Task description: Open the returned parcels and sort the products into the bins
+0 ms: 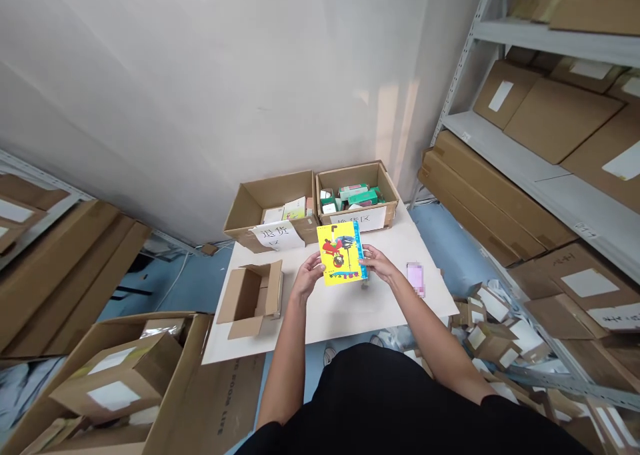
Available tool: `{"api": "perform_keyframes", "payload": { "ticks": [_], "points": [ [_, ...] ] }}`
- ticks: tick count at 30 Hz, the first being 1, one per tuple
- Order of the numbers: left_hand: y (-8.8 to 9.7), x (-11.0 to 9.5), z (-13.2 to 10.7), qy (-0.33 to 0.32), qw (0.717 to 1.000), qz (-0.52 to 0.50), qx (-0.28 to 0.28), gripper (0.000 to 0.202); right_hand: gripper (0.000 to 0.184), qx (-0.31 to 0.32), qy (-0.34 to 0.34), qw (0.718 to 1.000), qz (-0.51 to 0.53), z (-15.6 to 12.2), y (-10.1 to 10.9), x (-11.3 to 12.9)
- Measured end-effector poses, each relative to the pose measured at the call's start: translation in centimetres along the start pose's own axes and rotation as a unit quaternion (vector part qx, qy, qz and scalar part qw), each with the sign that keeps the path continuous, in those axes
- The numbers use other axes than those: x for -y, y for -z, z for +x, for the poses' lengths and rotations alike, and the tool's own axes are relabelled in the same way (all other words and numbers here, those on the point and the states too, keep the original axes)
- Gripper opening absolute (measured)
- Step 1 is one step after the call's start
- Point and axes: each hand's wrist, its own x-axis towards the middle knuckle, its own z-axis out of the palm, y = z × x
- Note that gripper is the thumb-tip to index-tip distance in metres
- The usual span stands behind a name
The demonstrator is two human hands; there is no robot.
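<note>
A yellow picture book (340, 255) with a blue edge and drawn figures on its cover is held up above the white table (325, 318). My left hand (309, 275) grips its left edge, and my right hand (376, 263) grips the blue right edge. Left of my left hand stands a small open cardboard box (245, 295) with its flaps spread. Behind the book are two larger open cartons: the left carton (240, 218) holds books or booklets, and the right carton (390, 191) holds several green and white small boxes. Paper signs hang on both fronts.
A phone (415, 279), partly blurred, lies at the table's right side. Metal shelves (530, 155) with cardboard boxes rise on the right, above a pile of parcels (495, 335). A large carton (195, 368) of boxes stands at the lower left. A wall closes off the back.
</note>
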Motion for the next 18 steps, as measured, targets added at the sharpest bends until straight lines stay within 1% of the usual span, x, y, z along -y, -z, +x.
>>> {"api": "perform_keyframes", "payload": {
  "ticks": [4, 5, 6, 8, 9, 10, 11, 12, 14, 15, 16, 18],
  "points": [
    [-1.2, -0.5, 0.7, -0.033, 0.999, 0.022, -0.02, 0.077, 0.062, -0.003, 0.01, 1.0, 0.029, -0.8, -0.4, 1.4],
    [-1.5, -0.6, 0.9, -0.046, 0.997, 0.043, -0.042, 0.075, 0.061, -0.001, 0.011, 0.999, 0.033, -1.0, -0.3, 1.7],
    [-1.8, -0.7, 1.0, -0.062, 0.992, 0.073, -0.077, 0.072, 0.061, 0.0, 0.012, 0.999, 0.032, -1.2, -0.3, 1.9],
    [-2.7, -1.0, 1.3, -0.103, 0.971, 0.141, -0.164, 0.06, 0.06, -0.004, 0.022, 1.0, 0.019, -1.5, -0.4, 2.5],
    [-3.4, -1.0, 1.2, -0.122, 0.96, 0.164, -0.191, 0.054, 0.059, -0.007, 0.034, 0.999, 0.008, -1.6, -0.5, 2.8],
    [-4.2, -1.0, 1.1, -0.136, 0.956, 0.175, -0.194, 0.05, 0.057, -0.009, 0.05, 0.999, -0.003, -1.5, -0.7, 3.0],
    [-5.2, -1.0, 1.0, -0.145, 0.959, 0.173, -0.172, 0.05, 0.056, -0.007, 0.07, 0.997, -0.014, -1.4, -1.0, 3.1],
    [-6.2, -0.8, 0.7, -0.149, 0.967, 0.162, -0.129, 0.054, 0.056, 0.001, 0.092, 0.995, -0.024, -1.2, -1.5, 3.2],
    [-8.2, -0.2, 0.3, -0.152, 0.978, 0.132, -0.049, 0.07, 0.057, 0.033, 0.135, 0.989, -0.041, -0.7, -2.7, 2.9],
    [-9.1, 0.0, 0.1, -0.157, 0.98, 0.122, -0.033, 0.078, 0.056, 0.052, 0.15, 0.986, -0.049, -0.4, -3.4, 2.5],
    [-9.7, 0.1, -0.1, -0.162, 0.979, 0.116, -0.03, 0.084, 0.055, 0.068, 0.16, 0.983, -0.057, -0.1, -4.0, 2.1],
    [-10.1, -0.1, -0.2, -0.172, 0.977, 0.114, -0.054, 0.087, 0.051, 0.09, 0.169, 0.979, -0.075, 0.4, -5.0, 1.0]
  ]
}}
